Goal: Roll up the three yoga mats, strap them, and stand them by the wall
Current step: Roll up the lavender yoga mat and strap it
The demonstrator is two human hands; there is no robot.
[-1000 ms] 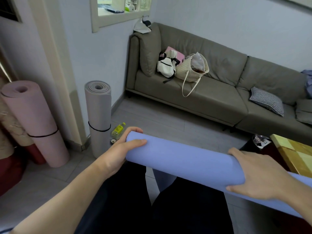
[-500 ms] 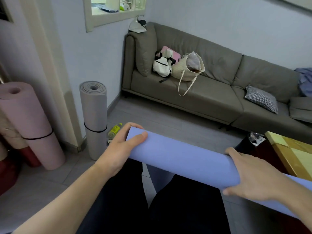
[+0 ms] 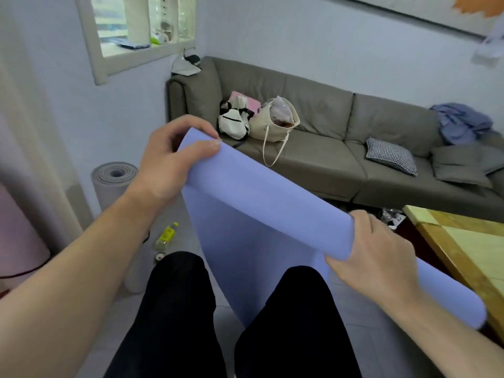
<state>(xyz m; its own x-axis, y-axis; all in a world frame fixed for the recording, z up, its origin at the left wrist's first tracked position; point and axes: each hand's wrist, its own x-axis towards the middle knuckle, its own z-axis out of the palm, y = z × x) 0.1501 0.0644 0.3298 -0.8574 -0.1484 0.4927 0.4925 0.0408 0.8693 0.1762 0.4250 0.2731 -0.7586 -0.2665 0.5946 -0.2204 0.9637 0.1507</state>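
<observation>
I hold a blue yoga mat [image 3: 261, 197] in the air, slanting from upper left to lower right in front of my legs. Its loose end hangs down between my knees. My left hand [image 3: 169, 159] grips the roll's upper left end, thumb on top and fingers curled round the far side. My right hand [image 3: 373, 255] grips the roll further down, fingers wrapped over it. A grey rolled mat [image 3: 114, 181] stands upright by the left wall, partly behind my left arm. A pink rolled mat [image 3: 19, 236] with a black strap stands at the far left edge.
A grey sofa [image 3: 341, 170] with bags [image 3: 272, 124], a checked cushion and clothes runs along the back wall. A yellow-topped wooden table [image 3: 463, 241] stands at the right. A yellow bottle [image 3: 167, 235] lies on the tiled floor near the grey mat.
Both hands have lifted the blue mat higher and tilted its left end up. More of its loose end now hangs down. My view has swung, and the pink mat has slid to the left edge.
</observation>
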